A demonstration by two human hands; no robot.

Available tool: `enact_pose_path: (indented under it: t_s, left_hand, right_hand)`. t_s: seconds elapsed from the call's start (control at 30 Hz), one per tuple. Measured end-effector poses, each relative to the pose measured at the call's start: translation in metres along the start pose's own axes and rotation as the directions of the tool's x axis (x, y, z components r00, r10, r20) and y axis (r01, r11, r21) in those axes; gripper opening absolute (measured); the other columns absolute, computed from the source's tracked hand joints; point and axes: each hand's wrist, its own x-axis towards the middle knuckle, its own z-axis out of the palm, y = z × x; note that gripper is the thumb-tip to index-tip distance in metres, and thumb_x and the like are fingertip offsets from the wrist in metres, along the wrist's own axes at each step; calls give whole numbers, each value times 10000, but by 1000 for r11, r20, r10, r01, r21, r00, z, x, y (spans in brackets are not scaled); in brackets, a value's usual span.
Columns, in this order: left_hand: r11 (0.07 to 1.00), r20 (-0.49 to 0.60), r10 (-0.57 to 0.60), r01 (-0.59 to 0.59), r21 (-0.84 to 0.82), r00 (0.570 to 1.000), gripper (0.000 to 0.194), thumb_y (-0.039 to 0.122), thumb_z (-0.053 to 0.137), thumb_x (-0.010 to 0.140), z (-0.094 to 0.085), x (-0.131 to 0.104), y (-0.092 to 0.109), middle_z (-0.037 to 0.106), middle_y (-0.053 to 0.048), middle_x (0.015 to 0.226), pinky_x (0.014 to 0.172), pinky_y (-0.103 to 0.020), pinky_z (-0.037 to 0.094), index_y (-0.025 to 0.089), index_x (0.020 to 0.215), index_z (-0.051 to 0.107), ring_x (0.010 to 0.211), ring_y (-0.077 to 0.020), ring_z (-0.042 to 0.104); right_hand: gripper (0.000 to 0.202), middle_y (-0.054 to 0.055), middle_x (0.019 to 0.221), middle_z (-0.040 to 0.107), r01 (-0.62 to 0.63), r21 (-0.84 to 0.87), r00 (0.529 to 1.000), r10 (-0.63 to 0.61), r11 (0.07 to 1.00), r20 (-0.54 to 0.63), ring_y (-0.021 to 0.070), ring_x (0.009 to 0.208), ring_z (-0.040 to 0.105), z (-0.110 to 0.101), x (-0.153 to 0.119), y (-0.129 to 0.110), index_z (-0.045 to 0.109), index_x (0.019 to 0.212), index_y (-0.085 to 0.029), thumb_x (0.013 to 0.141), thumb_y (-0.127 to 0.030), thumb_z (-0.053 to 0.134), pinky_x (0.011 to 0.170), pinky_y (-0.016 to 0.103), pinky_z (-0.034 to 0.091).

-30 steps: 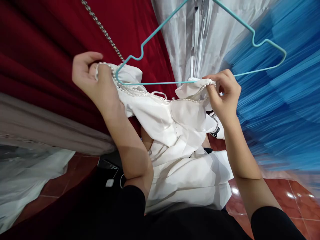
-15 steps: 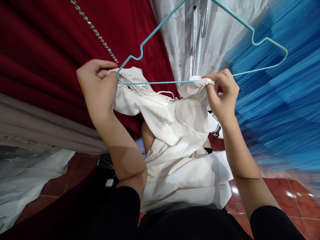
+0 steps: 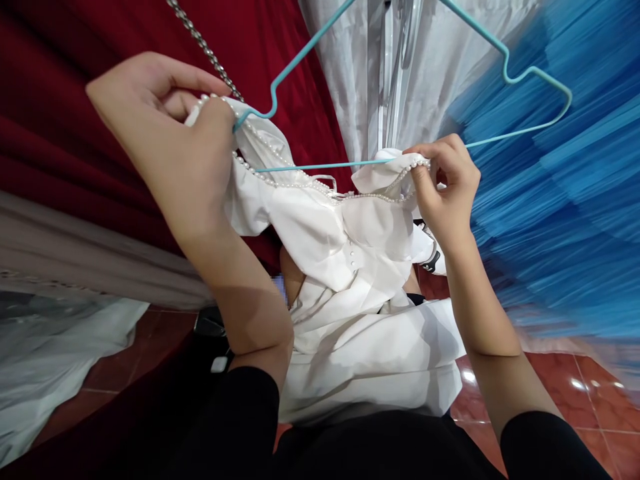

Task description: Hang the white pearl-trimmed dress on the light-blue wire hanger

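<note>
A white dress with pearl trim along its neckline hangs between my hands and drapes over my lap. My left hand is closed on its left shoulder edge, raised beside the left end of a light-blue hanger. That end of the hanger passes behind my fingers and into the neckline, partly hidden. My right hand pinches the pearl-trimmed right shoulder edge between thumb and fingers. The hanger's right end sticks out beyond my right hand, outside the dress. Its lower bar crosses above the neckline.
Dark red fabric with a beaded chain hangs at the left. White cloth and metal poles stand ahead. Blue tulle fills the right side. Red tiles cover the floor, and a white shoe shows below.
My left hand has moved up and left, lifting the dress's left shoulder over the hanger's left end. The hanger has shifted slightly. My right hand has stayed nearly still.
</note>
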Motion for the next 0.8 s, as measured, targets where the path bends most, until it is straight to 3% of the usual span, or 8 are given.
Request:
enact_pose_path:
  t_s: [0.2, 0.3, 0.4, 0.47, 0.57, 0.63, 0.7, 0.8]
  left_hand:
    - [994, -76, 107, -109, -26, 991, 273, -97, 642, 665, 30, 14, -13, 621, 44, 768, 487, -245, 288, 124, 825, 652, 556, -48, 419]
    - [986, -48, 158, -161, -52, 986, 296, -96, 697, 661, 43, 16, -17, 610, 64, 802, 492, -238, 294, 122, 851, 634, 576, -35, 406]
    - [986, 25, 163, -162, -35, 986, 307, -97, 659, 716, 42, 9, -17, 597, 56, 840, 554, -232, 381, 143, 907, 645, 667, -58, 474]
    - [970, 42, 242, -242, 9, 969, 333, -96, 611, 736, 36, 0, -13, 592, 35, 865, 636, -247, 445, 153, 951, 659, 764, -92, 538]
    - [927, -18, 373, -373, -29, 928, 452, -83, 592, 696, 31, -17, 3, 588, -10, 990, 819, -291, 503, 162, 1070, 657, 934, -159, 570]
    - [916, -43, 384, -386, -108, 922, 463, -37, 614, 721, 36, -29, 18, 573, -34, 1079, 953, -339, 493, 181, 1129, 638, 1042, -195, 553]
    - [927, 63, 355, -343, -150, 933, 358, 36, 601, 821, 46, -42, 33, 590, -47, 1125, 1031, -370, 460, 210, 1132, 633, 1119, -213, 549]
    - [963, 374, 265, -228, -143, 889, 221, 160, 493, 957, 70, -61, 46, 648, -54, 1106, 1013, -387, 456, 259, 1097, 633, 1100, -224, 595]
  right_hand:
    - [316, 56, 933, 567, 3, -28, 1000, -3, 1000, 3, 177, 923, 597, 2, -1, -1, 659, 1007, -263, 968, -484, 436, 901, 431, 573]
    - [314, 52, 921, 557, 12, -51, 1000, -12, 999, -2, 173, 915, 587, 1, 0, 0, 651, 1007, -261, 976, -466, 415, 908, 433, 568]
    - [309, 50, 913, 547, 20, -40, 1000, -21, 999, -16, 175, 917, 583, 0, 0, 2, 651, 1006, -259, 976, -457, 416, 924, 446, 560]
    - [301, 49, 912, 544, 21, -20, 1000, -22, 1000, -20, 176, 922, 583, 0, 0, 3, 653, 999, -257, 972, -455, 428, 934, 455, 557]
    - [301, 52, 927, 549, 3, -11, 1000, -3, 1000, -15, 180, 950, 585, 3, -1, 3, 654, 1006, -256, 975, -449, 425, 953, 464, 552]
    - [304, 54, 939, 552, -5, -16, 1000, 5, 1000, -12, 186, 978, 586, 7, -1, 4, 651, 1020, -258, 979, -445, 415, 965, 469, 546]
    - [303, 56, 943, 548, 1, -12, 1000, -1, 1000, -15, 193, 997, 585, 9, 0, 4, 648, 1025, -261, 979, -445, 413, 970, 473, 541]
    - [285, 59, 957, 548, 6, -18, 1000, -7, 1000, -23, 197, 1001, 585, 8, 0, 4, 644, 1027, -262, 975, -434, 422, 960, 471, 540]
